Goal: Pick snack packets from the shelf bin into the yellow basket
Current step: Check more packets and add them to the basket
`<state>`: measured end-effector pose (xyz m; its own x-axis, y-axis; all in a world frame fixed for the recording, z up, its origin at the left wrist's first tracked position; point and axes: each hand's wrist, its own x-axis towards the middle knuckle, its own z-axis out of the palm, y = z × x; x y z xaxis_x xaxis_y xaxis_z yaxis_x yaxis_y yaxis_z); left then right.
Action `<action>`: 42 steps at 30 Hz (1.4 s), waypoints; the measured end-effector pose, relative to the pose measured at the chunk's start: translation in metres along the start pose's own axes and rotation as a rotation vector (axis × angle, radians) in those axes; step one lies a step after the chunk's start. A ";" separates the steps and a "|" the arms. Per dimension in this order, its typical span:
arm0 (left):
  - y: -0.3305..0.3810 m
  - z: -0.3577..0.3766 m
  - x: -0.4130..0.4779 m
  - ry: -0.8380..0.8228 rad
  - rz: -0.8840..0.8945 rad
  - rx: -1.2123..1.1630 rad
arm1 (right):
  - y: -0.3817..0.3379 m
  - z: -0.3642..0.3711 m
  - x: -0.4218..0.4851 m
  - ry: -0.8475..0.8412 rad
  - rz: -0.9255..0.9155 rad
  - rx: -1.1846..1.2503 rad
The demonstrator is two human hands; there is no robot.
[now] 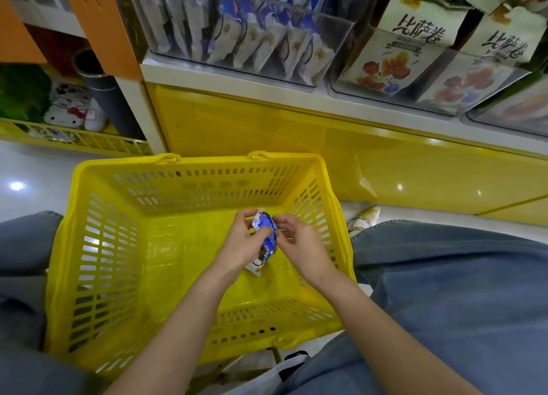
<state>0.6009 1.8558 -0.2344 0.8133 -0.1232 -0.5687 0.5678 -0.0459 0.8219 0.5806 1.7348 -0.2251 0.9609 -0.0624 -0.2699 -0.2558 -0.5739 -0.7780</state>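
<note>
Basket: yellow rigid plastic, rectangular, with slotted lattice walls and a smooth rolled rim. It stands on the glossy pale floor between the person's knees, which are clad in blue denim. Its bottom shows no goods apart from what the hands hold above it.

Shelf bin: clear hard plastic with straight walls, seated on the white shelf edge above and beyond the basket. It holds a row of upright snack packets, flat foil-like pouches in blue and white, leaning against one another.

Neighbouring bin to the right: the same clear plastic, holding cream-coloured packs printed with dark characters and orange pictures.

Below the shelf: a glossy yellow panel.

Item in hand: one snack packet, crinkled film in blue and white, slightly crumpled, held roughly upright with its lower white end hanging down. It is inside the basket's outline, right of centre, and clear of the bottom.

Left hand: fingers curled round the packet's left side, thumb laid across its front.

Right hand: fingertips pinch the packet's upper right edge; the remaining fingers are loosely bent.

The packet lies directly between the two hands, touching both.
</note>
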 end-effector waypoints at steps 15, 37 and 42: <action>0.052 -0.017 -0.030 -0.100 0.003 -0.279 | -0.037 -0.012 -0.003 -0.178 0.079 0.488; 0.174 -0.049 -0.044 -0.119 0.476 0.196 | -0.139 -0.074 0.017 -0.018 -0.201 0.551; 0.197 -0.060 -0.043 -0.139 0.493 0.197 | -0.157 -0.090 0.028 -0.034 -0.095 0.723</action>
<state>0.6857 1.9114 -0.0498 0.9450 -0.3059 -0.1160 0.0784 -0.1324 0.9881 0.6573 1.7497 -0.0594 0.9816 -0.0071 -0.1908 -0.1889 0.1083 -0.9760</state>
